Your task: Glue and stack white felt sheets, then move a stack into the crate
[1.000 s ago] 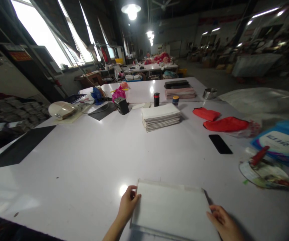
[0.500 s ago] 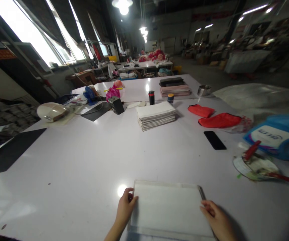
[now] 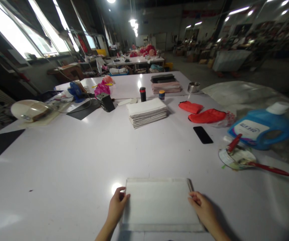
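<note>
A flat, white rectangular panel [image 3: 160, 204] lies on the table in front of me, its edges layered and a dark strip along its right side. I cannot tell if it is cloth or board. At its left edge, my left hand [image 3: 118, 202] pinches the border between thumb and fingers. My right hand [image 3: 201, 206] grips the opposite edge, fingers curled and thumb on top. Beyond the panel stands a stack of folded white cloth [image 3: 148, 113], apart from both hands.
A glue-stained dish [image 3: 231, 160] with red-handled brushes [image 3: 270, 168] sits at right, near a blue detergent jug [image 3: 260, 129]. A black phone [image 3: 203, 135] and red cloth pieces [image 3: 207, 116] lie farther in. Dark bottle [image 3: 142, 94] and pink cloth stack [image 3: 166, 87] stand behind.
The camera has turned slightly, so the whole scene sits farther left in view. More of the panel's near edge shows. Both hands keep their grip on its sides.
</note>
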`<action>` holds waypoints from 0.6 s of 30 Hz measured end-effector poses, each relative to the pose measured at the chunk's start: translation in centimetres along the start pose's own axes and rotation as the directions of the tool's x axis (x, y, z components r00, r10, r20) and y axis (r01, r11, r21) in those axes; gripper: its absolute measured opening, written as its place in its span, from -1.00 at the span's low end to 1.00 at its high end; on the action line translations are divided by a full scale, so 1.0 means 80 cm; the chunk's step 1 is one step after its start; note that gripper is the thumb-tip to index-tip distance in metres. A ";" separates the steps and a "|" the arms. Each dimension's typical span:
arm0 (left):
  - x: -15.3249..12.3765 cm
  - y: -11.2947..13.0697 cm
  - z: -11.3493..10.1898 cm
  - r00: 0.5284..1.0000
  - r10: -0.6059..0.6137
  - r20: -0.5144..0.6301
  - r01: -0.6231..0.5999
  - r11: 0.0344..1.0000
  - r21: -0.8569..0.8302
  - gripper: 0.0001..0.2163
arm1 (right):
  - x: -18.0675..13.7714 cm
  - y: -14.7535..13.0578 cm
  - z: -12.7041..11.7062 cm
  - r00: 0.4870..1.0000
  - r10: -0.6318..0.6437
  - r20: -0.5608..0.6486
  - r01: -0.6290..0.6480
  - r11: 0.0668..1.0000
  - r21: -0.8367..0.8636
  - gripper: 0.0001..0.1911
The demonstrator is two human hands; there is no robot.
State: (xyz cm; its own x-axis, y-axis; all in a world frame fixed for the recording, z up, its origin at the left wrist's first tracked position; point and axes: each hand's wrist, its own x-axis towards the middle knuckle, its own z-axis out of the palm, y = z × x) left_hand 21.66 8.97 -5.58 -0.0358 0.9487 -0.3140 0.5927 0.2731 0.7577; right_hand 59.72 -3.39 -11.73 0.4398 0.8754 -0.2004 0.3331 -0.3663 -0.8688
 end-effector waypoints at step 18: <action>-0.002 -0.003 0.000 0.997 0.081 0.013 -0.082 0.992 0.097 -0.62 | 0.006 0.012 0.003 0.999 0.009 0.051 -0.008 1.000 -0.027 -0.63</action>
State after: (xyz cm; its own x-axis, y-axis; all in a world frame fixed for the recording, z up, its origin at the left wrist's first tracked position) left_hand 21.56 8.73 -5.69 0.0229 0.9655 -0.2594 0.6685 0.1782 0.7221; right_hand 60.08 -3.26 -12.77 0.3998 0.8869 -0.2314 0.3516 -0.3815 -0.8549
